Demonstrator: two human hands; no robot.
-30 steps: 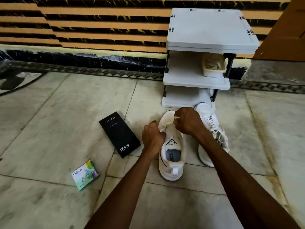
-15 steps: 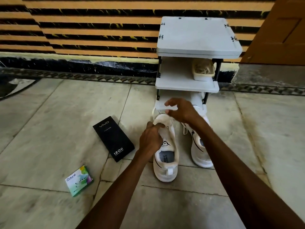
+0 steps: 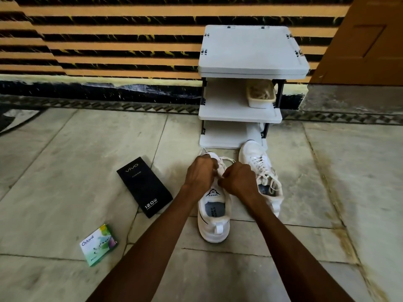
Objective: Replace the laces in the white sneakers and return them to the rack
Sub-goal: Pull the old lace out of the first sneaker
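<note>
Two white sneakers stand on the floor in front of a white three-shelf rack (image 3: pixel 239 115). The left sneaker (image 3: pixel 214 216) points toward the rack, heel toward me. My left hand (image 3: pixel 201 172) and my right hand (image 3: pixel 238 180) are both curled over its lacing area, each pinching the white lace (image 3: pixel 225 159). A loop of lace shows between the hands. The right sneaker (image 3: pixel 259 164) sits beside it, laced, its laces loose. My hands hide the eyelets of the left sneaker.
A black phone box (image 3: pixel 145 186) lies on the floor left of the sneakers. A small green and white box (image 3: pixel 99 244) lies nearer me. A white tray (image 3: pixel 260 95) with beige stuff sits on the rack's middle shelf. A brown door (image 3: pixel 366 40) stands at right.
My right hand, which was stretched out above the toe, has come back and closed on the lace beside my left hand. The view has shifted slightly.
</note>
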